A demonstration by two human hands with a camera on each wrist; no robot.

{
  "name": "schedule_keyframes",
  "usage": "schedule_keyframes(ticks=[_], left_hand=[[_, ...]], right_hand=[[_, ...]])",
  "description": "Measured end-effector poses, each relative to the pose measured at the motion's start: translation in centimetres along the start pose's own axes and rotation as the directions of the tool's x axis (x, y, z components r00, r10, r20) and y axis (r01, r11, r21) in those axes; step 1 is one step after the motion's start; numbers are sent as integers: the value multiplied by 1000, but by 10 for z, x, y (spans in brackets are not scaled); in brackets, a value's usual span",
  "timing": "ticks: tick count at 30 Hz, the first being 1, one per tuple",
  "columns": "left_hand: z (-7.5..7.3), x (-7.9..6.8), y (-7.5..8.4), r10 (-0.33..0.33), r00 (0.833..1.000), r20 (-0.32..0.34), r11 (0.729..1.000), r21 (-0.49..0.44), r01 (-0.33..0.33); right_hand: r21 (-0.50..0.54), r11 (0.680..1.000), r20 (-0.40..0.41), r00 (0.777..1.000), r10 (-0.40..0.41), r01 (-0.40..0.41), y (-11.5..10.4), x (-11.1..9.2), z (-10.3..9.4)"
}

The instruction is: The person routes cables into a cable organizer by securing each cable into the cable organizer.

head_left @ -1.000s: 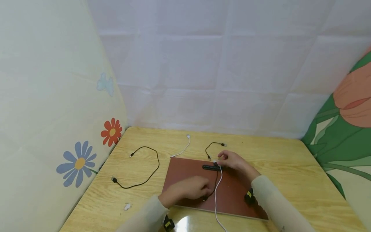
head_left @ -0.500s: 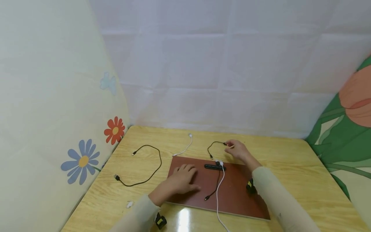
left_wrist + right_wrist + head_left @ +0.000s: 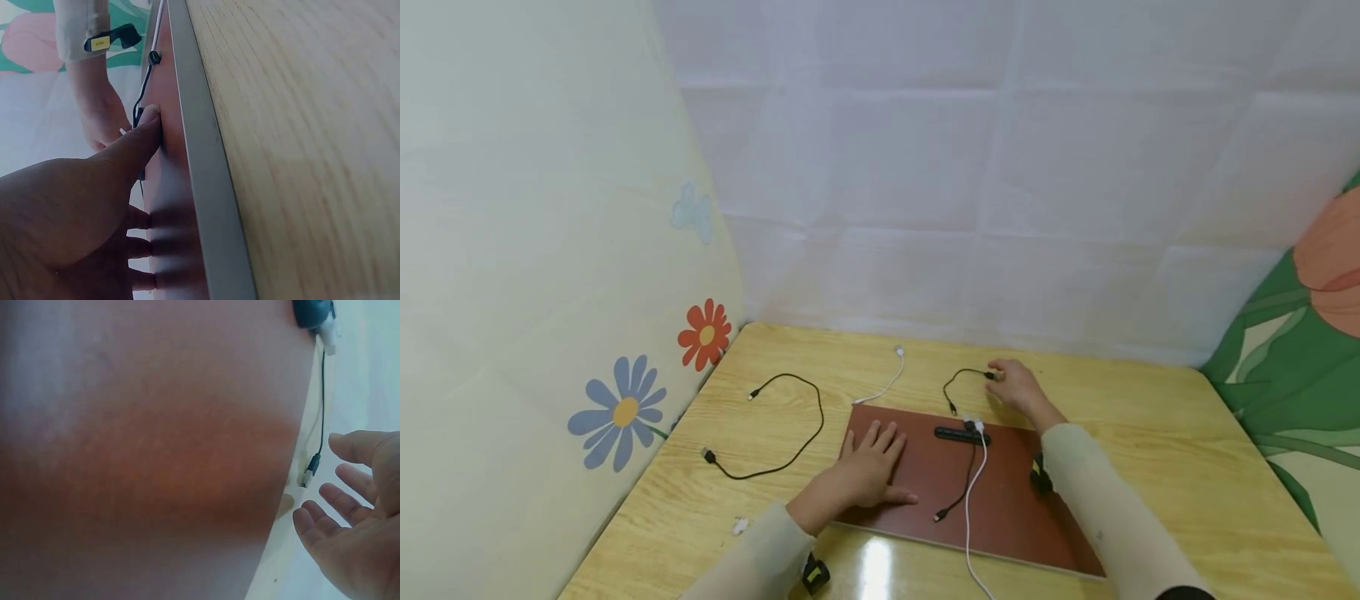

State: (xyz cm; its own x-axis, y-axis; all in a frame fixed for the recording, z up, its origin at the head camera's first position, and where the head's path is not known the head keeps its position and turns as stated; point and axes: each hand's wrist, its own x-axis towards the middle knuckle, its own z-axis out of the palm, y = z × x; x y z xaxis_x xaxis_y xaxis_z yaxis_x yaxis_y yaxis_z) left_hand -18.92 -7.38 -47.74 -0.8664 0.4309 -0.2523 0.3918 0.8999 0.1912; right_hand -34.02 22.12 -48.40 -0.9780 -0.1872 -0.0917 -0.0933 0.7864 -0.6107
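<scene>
Your left hand rests, fingers spread, on the brown board; your right hand, fingers parted, is beside the short black cable on the desk beyond the board.

Left hand lay at 8 o'clock in the left wrist view, fingertips on the red-brown board, thumb angled toward 1. Board's grey edge ran from 12 down to 6; wood tabletop spread at 3. Black cable plug showed at 11, white cable just beyond. Right hand sat between 9 and 10, fingers partly hidden behind the left hand.
</scene>
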Motion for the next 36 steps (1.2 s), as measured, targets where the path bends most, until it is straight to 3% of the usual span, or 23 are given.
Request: schedule_keyframes(ticks=[12, 21, 36], left_hand=[[-4, -3, 4, 3, 1000, 9, 998, 63, -3], [-10, -6, 9, -9, 1000, 8, 997, 80, 9], [-11, -6, 11, -10, 1000, 19, 996, 88, 8]], right_hand=[[-159, 985, 1, 998, -66, 65, 5, 7, 6], [-209, 977, 23, 999, -29, 33, 2, 10, 8], [-250, 968, -16, 999, 28, -31, -3, 13, 10]])
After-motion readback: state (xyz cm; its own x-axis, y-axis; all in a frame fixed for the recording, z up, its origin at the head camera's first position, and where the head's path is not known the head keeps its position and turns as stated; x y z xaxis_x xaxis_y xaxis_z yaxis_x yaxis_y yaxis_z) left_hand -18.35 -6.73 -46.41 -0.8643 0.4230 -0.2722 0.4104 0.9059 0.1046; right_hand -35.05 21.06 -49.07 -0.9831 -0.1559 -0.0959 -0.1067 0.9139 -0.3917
